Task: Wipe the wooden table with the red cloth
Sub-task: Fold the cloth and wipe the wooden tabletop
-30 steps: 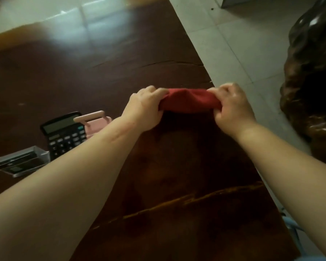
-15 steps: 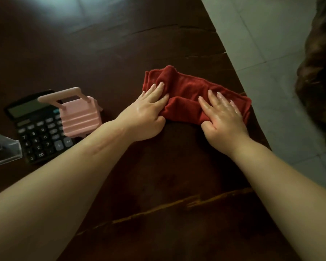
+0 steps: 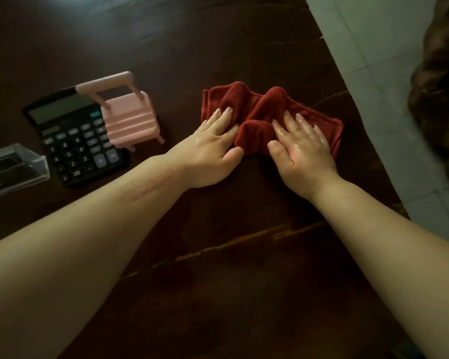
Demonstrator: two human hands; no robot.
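The red cloth [image 3: 259, 110] lies bunched in folds on the dark wooden table [image 3: 218, 268], near its right edge. My left hand [image 3: 213, 146] presses flat on the cloth's left part, fingers spread and extended, palm on the wood. My right hand [image 3: 303, 143] lies flat on the cloth's right part, fingers apart. Neither hand pinches the fabric. The cloth's near edge is hidden under both hands.
A black calculator [image 3: 75, 146] lies left of my left hand, with a small pink suitcase-shaped object [image 3: 127, 120] resting on its top right corner. A clear plastic box [image 3: 11, 169] sits at the far left. Tiled floor [image 3: 389, 73] and a dark carved wooden piece [image 3: 441, 94] are on the right.
The cloth went from held up stretched between both fists to lying on the table. Both hands opened flat on it and have pushed its halves together into folds.
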